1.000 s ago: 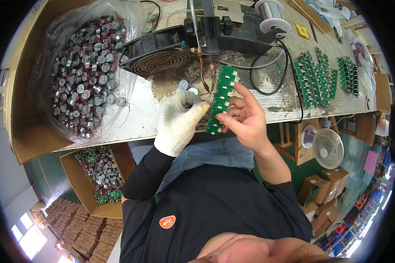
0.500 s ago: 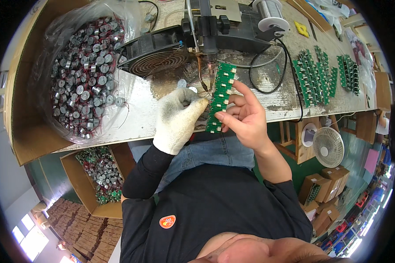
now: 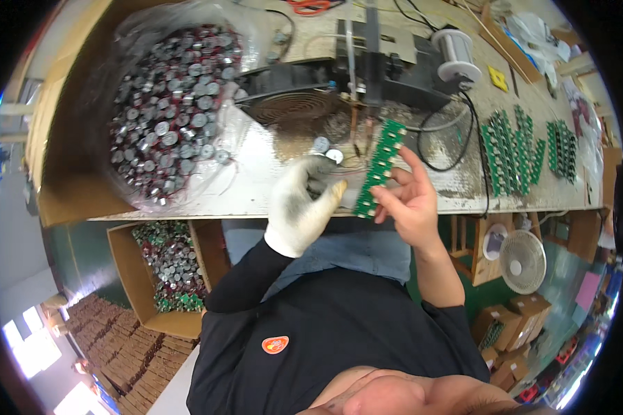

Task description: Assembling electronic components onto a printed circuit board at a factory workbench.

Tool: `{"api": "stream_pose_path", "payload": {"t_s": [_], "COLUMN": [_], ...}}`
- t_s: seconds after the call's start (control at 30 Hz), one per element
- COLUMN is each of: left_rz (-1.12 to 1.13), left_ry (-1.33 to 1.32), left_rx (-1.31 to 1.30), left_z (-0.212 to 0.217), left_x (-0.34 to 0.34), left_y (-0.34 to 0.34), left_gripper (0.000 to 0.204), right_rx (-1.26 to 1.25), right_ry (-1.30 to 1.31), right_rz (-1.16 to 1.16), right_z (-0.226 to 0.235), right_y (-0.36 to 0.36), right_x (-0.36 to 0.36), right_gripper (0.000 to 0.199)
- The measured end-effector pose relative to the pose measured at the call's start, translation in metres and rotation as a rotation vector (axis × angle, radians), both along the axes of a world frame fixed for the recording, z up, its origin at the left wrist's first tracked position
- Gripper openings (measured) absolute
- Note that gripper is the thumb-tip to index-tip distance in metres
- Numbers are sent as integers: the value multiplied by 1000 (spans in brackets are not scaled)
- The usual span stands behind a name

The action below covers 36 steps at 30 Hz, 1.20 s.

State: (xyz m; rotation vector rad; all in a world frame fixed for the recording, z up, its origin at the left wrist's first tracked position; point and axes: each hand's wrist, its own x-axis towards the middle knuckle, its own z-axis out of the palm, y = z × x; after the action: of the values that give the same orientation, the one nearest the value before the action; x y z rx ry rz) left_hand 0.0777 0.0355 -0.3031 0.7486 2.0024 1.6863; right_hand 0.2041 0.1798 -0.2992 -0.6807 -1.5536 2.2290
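At the centre of the frame, just above the bench's near edge, a long green circuit-board strip stands tilted, its top leaning toward the upper right. The bare right hand pinches it along the lower right edge, thumb in front and fingers spread behind. The left hand, in a white work glove, curls its fingers closed against the strip's left side, gripping something small there; what it is I cannot tell. The two hands are close together, meeting at the strip.

Just above the strip's top end a thin metal tip comes down from a dark soldering fixture, and two round silver capacitors lie on the stained workbench beside it. Left of the fixture sits a black fan with a spiral grille. In the upper left a clear plastic bag holds a heap of silver-topped cylinders. At upper right stands a spool of solder wire, and further right rows of finished green boards lie on the bench. Below the bench at lower left, a cardboard box holds more parts; a small white fan stands at lower right.
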Motion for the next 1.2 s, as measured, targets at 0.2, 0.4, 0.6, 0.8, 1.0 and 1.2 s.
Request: {"api": "stream_pose_path", "payload": {"t_s": [0.2, 0.4, 0.6, 0.8, 1.0, 1.2], "left_rz": [323, 561, 358, 309, 331, 198], "left_ry": [345, 414, 442, 14, -306, -265], "left_rx": [13, -183, -118, 172, 215, 127], "left_z": [-20, -9, -24, -13, -3, 6], "left_x": [3, -36, -63, -52, -40, -12], "left_y": [-58, -90, -83, -63, -56, -40], "left_gripper": [27, 28, 24, 20, 31, 26], "right_rx": [53, 69, 71, 34, 110, 64], "right_ry": [8, 12, 6, 15, 65, -27], "right_rz": [11, 35, 34, 38, 79, 77], "right_z": [2, 2, -1, 1, -6, -5], "right_y": [2, 5, 5, 5, 4, 7], "right_x": [-2, -6, -3, -5, -1, -1], "right_gripper": [82, 82, 81, 84, 92, 87]}}
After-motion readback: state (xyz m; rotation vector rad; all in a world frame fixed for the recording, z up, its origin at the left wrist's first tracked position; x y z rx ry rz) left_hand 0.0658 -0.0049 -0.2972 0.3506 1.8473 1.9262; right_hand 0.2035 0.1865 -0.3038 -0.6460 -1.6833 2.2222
